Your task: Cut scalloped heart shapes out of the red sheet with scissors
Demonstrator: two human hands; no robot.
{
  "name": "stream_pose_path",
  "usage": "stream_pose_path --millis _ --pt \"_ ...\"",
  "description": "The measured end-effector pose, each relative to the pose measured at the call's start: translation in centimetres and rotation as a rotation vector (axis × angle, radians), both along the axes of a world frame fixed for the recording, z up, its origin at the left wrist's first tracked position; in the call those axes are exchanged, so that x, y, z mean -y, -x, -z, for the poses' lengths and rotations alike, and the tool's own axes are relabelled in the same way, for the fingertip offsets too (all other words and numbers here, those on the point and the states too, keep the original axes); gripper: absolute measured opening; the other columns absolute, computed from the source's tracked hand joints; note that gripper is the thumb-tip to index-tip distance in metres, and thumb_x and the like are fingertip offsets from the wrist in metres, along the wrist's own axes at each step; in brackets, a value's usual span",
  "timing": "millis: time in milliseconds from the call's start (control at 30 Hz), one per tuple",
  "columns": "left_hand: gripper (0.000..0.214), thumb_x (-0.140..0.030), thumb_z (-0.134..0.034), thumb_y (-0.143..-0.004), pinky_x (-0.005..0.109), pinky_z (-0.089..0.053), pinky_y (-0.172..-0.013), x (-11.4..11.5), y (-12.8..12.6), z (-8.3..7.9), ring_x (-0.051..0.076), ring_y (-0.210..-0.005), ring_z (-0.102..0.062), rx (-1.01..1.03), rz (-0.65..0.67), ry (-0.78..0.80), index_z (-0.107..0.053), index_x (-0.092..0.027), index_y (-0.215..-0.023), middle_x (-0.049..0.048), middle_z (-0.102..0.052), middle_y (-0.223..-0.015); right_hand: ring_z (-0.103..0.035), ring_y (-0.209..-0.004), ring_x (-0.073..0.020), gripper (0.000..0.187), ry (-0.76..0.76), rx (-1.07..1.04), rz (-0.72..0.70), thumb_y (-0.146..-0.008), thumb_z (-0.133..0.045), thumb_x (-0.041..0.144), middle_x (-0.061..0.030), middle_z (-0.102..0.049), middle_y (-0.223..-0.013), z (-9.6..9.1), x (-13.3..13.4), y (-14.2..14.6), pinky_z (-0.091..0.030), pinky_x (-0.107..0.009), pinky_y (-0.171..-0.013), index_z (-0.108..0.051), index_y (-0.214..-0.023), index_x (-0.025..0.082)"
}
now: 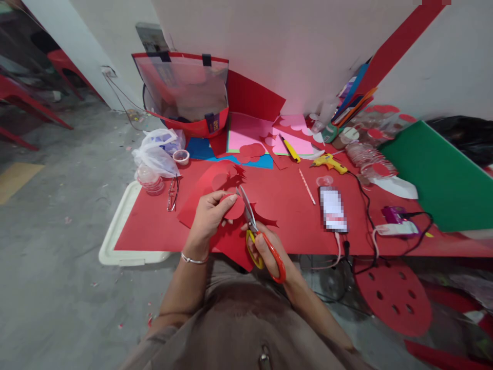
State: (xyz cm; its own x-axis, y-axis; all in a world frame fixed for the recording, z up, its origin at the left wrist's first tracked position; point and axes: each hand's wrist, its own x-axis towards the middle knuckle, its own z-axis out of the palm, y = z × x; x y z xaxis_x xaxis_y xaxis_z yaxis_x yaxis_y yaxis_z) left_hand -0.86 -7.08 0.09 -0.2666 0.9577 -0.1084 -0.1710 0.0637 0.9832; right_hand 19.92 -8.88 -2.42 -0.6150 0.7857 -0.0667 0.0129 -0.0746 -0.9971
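Note:
My left hand [210,216] pinches a sheet of red paper [200,198] near a round shape being cut from it, thumb and fingers closed on the paper. My right hand [269,252] grips scissors [254,231] with red and yellow handles, fingers through the loops. The blades point up and away into the paper, right beside my left fingers. A silver bangle sits on my left wrist. Both hands hover over the near edge of the red-covered table [292,205].
On the table lie glasses [172,194], a plastic bag [157,149], a small cup [181,156], pink paper [246,133], a yellow cutter [289,149], a glue gun [329,163], a phone [333,209], cables and a green sheet [442,174]. A red stool [393,295] stands at right.

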Motion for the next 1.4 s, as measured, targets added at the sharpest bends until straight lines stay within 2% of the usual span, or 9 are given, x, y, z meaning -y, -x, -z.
stream_pose_path --millis 400,600,933,1400 --pt "0.032 -0.049 -0.082 -0.084 0.019 -0.037 -0.036 -0.1 0.0 0.1 0.009 -0.039 -0.053 0.032 -0.023 0.010 -0.077 -0.017 -0.082 -0.0011 -0.065 -0.057 -0.045 -0.051 -0.0116 0.058 0.015 -0.002 0.014 -0.102 -0.051 0.072 0.0033 -0.051 -0.067 -0.3 0.0 0.1 -0.037 -0.024 -0.049 -0.061 -0.123 0.020" --pt "0.033 -0.051 -0.082 -0.084 0.019 -0.037 -0.035 -0.3 0.1 0.5 0.009 -0.039 -0.053 0.047 -0.057 0.002 -0.078 -0.018 -0.086 -0.0009 -0.067 -0.060 -0.040 -0.050 -0.0107 0.061 0.045 -0.017 0.034 -0.099 -0.053 0.075 0.0045 -0.047 -0.065 -0.8 0.2 0.3 -0.034 -0.023 -0.046 -0.062 -0.121 0.019" --pt "0.036 -0.052 -0.085 -0.079 0.020 -0.030 -0.032 -0.3 -0.3 -0.2 0.009 -0.035 -0.051 0.081 -0.071 -0.009 -0.076 -0.017 -0.079 0.0001 -0.065 -0.054 -0.039 -0.050 -0.0107 0.063 0.075 -0.012 0.039 -0.097 -0.055 0.077 0.0044 -0.047 -0.065 -0.9 0.3 0.4 -0.034 -0.023 -0.045 -0.062 -0.119 0.019" --pt "0.039 -0.053 -0.086 -0.080 0.019 -0.030 -0.032 -0.4 -0.1 0.0 0.008 -0.033 -0.049 0.089 -0.065 -0.012 -0.074 -0.016 -0.078 -0.0003 -0.063 -0.051 -0.042 -0.047 -0.0102 0.057 0.028 0.004 0.041 -0.101 -0.052 0.072 0.0055 -0.048 -0.061 -0.9 0.2 0.4 -0.034 -0.023 -0.046 -0.064 -0.116 0.018"
